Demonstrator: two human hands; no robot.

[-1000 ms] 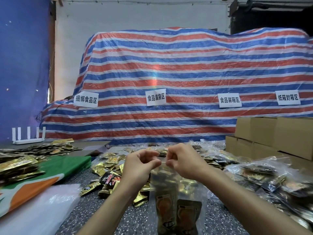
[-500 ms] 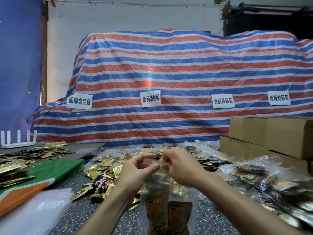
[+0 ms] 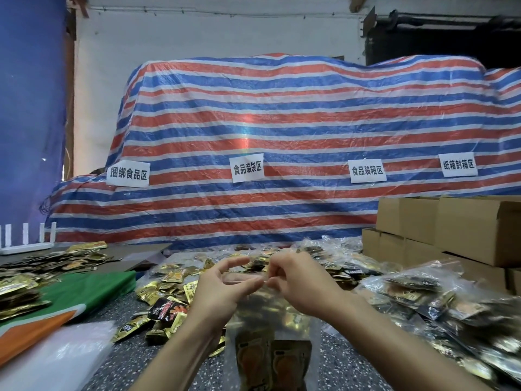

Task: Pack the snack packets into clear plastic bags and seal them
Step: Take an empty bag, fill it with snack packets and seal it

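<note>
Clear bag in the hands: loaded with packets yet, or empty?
Clear bag: loaded. Two orange-printed packets stand in its lower part. Left hand and right hand hold its top; seal cannot tell.

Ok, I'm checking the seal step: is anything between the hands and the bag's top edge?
Nothing visible. The right hand pinches the bag at its top edge, and the left hand has its thumb at that edge too. The packets sit low inside, clear of it.

clear bag [image 3: 284, 311] — bottom cut off, packets [image 3: 253, 359] blurred
</note>
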